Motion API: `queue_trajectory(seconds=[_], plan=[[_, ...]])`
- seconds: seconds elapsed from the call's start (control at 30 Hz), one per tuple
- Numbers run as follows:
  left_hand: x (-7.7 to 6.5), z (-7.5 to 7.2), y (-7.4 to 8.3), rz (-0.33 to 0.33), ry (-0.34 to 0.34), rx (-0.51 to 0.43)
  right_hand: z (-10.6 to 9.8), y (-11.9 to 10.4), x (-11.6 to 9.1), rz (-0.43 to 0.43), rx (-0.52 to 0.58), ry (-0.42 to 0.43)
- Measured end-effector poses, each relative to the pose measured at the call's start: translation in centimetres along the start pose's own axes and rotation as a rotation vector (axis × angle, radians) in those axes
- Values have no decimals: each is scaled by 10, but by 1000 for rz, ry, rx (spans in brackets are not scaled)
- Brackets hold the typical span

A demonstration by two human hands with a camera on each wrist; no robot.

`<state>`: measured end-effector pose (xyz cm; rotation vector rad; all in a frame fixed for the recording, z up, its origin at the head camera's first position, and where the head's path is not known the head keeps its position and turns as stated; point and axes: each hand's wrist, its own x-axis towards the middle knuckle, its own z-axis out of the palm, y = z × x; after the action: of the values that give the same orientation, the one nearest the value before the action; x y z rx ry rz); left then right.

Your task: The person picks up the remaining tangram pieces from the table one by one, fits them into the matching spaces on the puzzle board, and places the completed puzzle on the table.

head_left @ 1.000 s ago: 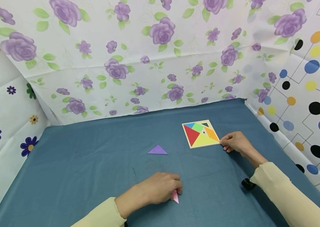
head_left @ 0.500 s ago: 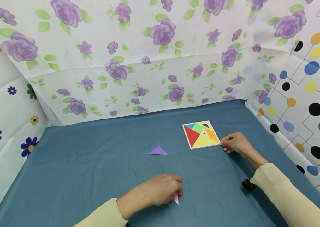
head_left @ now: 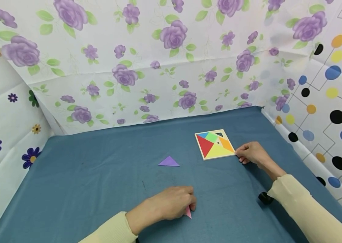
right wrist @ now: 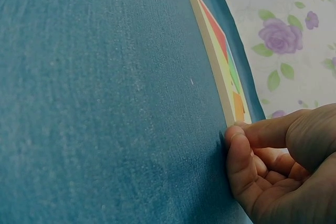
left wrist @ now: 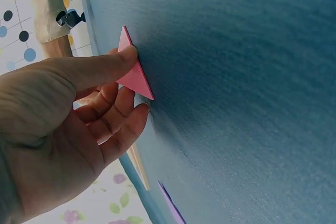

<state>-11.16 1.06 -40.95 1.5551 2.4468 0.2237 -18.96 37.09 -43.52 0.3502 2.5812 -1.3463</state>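
Frame [right wrist: 213, 66] lies on the surface [head_left: 98, 189], corner pinched by the right hand [head_left: 252, 152], perhaps for steadiness; the left hand [head_left: 172, 202], its grip nearly closed, pinches the pink triangle [left wrist: 137, 80], apparently leaving two tips clear.

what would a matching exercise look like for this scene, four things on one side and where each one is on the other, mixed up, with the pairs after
1. pink triangle
2. purple triangle
3. red piece
4. right hand

A. set in the wooden board
B. at a corner of the wooden board
C. held in the left hand
D. on the blue cloth, untouched by either hand

Pairs: 1-C, 2-D, 3-A, 4-B
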Motion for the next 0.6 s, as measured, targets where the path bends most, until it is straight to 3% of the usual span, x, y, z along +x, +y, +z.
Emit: queue_trajectory(seconds=[0.6], plan=[[-1,-4,-2,-3,17,-125,1,-1,0,7,6,7]])
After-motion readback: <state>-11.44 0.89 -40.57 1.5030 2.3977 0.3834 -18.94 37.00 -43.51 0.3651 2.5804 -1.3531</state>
